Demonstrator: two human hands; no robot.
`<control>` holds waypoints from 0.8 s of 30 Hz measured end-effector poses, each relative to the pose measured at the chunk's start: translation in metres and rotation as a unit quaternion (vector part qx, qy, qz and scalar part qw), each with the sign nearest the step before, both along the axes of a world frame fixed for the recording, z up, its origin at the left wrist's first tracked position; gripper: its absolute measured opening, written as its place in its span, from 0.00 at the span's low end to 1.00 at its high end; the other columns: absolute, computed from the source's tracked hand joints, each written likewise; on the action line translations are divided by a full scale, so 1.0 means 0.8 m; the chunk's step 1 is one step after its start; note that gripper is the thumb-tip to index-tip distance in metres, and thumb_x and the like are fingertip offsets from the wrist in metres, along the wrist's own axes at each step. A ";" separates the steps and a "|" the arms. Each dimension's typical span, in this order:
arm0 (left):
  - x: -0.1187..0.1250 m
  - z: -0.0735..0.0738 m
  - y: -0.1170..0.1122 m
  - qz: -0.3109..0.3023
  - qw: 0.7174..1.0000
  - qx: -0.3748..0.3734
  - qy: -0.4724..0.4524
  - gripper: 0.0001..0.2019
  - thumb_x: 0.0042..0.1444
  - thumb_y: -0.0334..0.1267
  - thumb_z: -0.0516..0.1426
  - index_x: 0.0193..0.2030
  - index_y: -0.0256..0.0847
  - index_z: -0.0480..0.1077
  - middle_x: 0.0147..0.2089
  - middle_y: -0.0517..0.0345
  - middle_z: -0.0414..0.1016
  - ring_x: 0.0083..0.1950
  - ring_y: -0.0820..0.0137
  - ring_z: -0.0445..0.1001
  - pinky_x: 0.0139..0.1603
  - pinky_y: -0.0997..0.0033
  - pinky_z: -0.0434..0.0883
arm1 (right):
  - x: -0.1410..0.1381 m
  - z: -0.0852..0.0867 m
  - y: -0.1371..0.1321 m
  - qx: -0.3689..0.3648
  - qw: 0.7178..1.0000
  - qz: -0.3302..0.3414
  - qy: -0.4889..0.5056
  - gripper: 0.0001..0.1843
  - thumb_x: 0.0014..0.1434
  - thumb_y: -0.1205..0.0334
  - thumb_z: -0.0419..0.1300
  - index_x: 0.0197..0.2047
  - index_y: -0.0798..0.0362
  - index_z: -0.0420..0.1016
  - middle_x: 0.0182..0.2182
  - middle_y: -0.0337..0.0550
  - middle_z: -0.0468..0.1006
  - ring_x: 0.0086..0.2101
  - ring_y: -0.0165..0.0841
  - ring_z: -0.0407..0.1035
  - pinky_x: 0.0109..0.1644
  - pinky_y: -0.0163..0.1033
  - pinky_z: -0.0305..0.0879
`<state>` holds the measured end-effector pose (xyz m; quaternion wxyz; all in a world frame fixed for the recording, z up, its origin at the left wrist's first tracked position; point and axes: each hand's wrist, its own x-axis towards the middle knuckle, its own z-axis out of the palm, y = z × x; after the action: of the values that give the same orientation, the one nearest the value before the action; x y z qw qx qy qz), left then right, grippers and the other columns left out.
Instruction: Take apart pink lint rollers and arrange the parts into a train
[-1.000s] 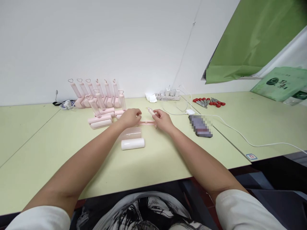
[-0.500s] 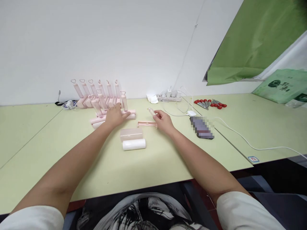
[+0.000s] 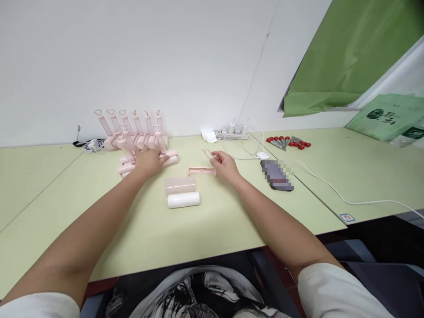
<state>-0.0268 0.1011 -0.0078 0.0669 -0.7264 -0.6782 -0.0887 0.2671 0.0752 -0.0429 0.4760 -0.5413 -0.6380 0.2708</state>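
Note:
My left hand (image 3: 149,161) reaches out to the pink lint rollers lying flat (image 3: 170,159) in front of a standing row of pink lint rollers (image 3: 132,128). Its fingers are curled over one lying roller. My right hand (image 3: 225,165) pinches a small pink handle piece (image 3: 208,153) just above the table. A pink frame part (image 3: 201,170) lies beside that hand. In front of it sit a translucent pink cover (image 3: 179,184) and a white paper roll (image 3: 183,199), with neither hand on them.
To the right of my right hand are a dark phone (image 3: 276,175) and a white charger (image 3: 264,155) with a long cable. Along the wall are a power strip (image 3: 232,131), red-handled tools (image 3: 288,141) and a green bag (image 3: 391,115).
My left hand has left the pink frame part, moved left and back, and settled on the lying rollers. My right hand has stayed in place with the handle piece.

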 end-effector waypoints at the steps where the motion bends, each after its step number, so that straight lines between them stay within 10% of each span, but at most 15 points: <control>1: -0.003 0.000 -0.002 0.002 1.000 -0.001 0.000 0.25 0.62 0.55 0.47 0.45 0.38 0.75 0.47 0.35 0.77 0.57 0.42 0.68 0.57 0.43 0.59 | -0.001 0.002 -0.001 -0.007 1.000 0.004 0.003 0.20 0.54 0.53 0.61 0.49 0.52 0.77 0.34 0.40 0.76 0.28 0.30 0.68 0.32 0.38 0.67; 12: 0.050 0.010 -0.068 0.045 0.987 0.107 -0.111 0.19 0.62 0.45 0.50 0.53 0.36 0.70 0.54 0.39 0.75 0.57 0.46 0.70 0.55 0.46 0.64 | -0.017 0.021 -0.027 -0.011 0.988 0.132 0.073 0.21 0.54 0.51 0.63 0.47 0.53 0.76 0.34 0.41 0.78 0.27 0.29 0.67 0.31 0.36 0.67; 18: 0.047 -0.006 -0.061 -0.153 0.985 -0.008 -0.085 0.25 0.58 0.33 0.48 0.62 0.43 0.69 0.64 0.49 0.70 0.62 0.54 0.68 0.60 0.50 0.66 | -0.022 0.022 -0.025 -0.059 0.988 0.095 0.109 0.16 0.53 0.59 0.63 0.45 0.53 0.77 0.32 0.40 0.78 0.26 0.27 0.68 0.28 0.33 0.65; 24: 0.051 0.009 -0.045 -0.252 0.963 -0.096 -0.006 0.25 0.60 0.35 0.48 0.62 0.52 0.70 0.70 0.54 0.63 0.68 0.54 0.62 0.63 0.47 0.62 | -0.017 0.036 -0.023 -0.198 0.922 0.105 0.314 0.16 0.52 0.64 0.59 0.45 0.55 0.75 0.36 0.45 0.82 0.20 0.25 0.66 0.14 0.30 0.48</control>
<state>0.0141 0.0652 -0.0005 -0.0316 -0.8761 -0.4793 -0.0409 0.2535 0.0572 -0.0143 0.5034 -0.4415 -0.4425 0.5965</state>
